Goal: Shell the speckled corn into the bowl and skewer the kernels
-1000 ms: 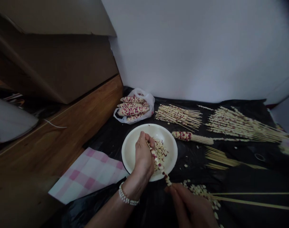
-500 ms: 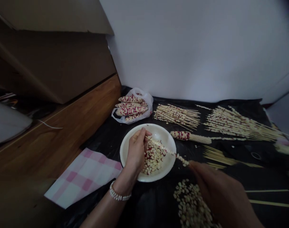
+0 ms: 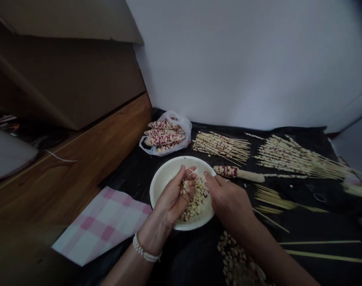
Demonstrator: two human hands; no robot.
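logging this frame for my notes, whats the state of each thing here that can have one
left hand, grip cupped around kernels over the bowl
right hand, reaching into the bowl, grip unclear
bowl, upright, partly filled with kernels
plastic bag, open, cobs inside
loose cob, partly stripped, lying flat
checked cloth, spread flat
skewer bundles, threaded, lying in piles

A single head-worn camera looks forward and down from close above the black-covered table (image 3: pixel 303 222), facing the white wall (image 3: pixel 243 59).
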